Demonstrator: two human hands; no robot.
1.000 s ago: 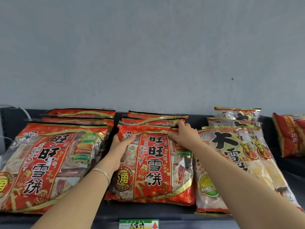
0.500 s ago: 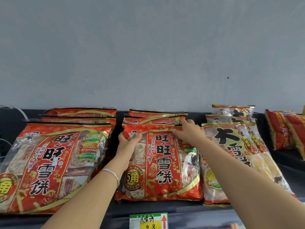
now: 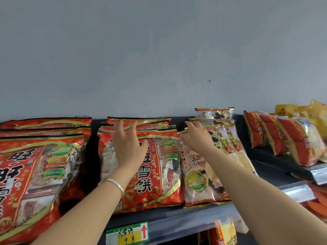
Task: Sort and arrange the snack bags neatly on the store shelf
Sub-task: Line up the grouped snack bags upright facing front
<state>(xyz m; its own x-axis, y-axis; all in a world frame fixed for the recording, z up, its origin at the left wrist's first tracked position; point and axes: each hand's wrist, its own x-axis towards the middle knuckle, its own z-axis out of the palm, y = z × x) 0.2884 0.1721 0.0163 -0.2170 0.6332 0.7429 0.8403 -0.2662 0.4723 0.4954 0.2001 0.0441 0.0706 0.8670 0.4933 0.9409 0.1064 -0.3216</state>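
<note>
Your left hand (image 3: 128, 147) has let go — fingers (image 3: 120, 129) spread above the red bag (image 3: 155, 174); right hand (image 3: 198, 138) now pinches the pale bag (image 3: 194, 181).

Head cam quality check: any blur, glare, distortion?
Head view: soft, even light, no hard shadows; wide-angle bows the shelf edge; glare on the clear price rail at right; the lower bag beneath and the left hand look blurred; price tag is readable.

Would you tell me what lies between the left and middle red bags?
Only a dark, bare gap of shelf, as the head view shows.
</note>
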